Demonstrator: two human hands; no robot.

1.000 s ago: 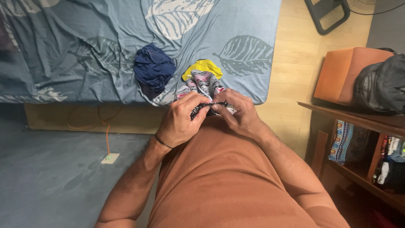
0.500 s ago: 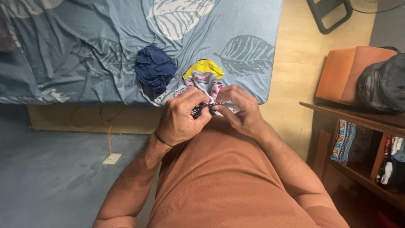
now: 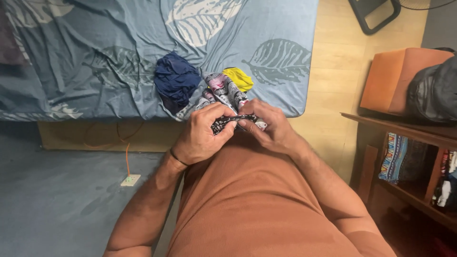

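Note:
My left hand and my right hand meet in front of my chest, both pinching a patterned garment of grey, pink and black cloth. Its black dotted edge runs between my fingers, and the rest trails up onto the bed. A yellow cloth lies just behind it on the sheet. A crumpled dark blue garment rests to the left, apart from my hands. A dark band circles my left wrist.
The bed has a blue sheet with leaf prints. An orange cable runs to a white floor socket. At right stands a wooden shelf with folded clothes, an orange box and a black bag.
The patterned garment has shifted left and spread higher on the bed, now covering part of the yellow cloth. My hands stay together on its dotted edge.

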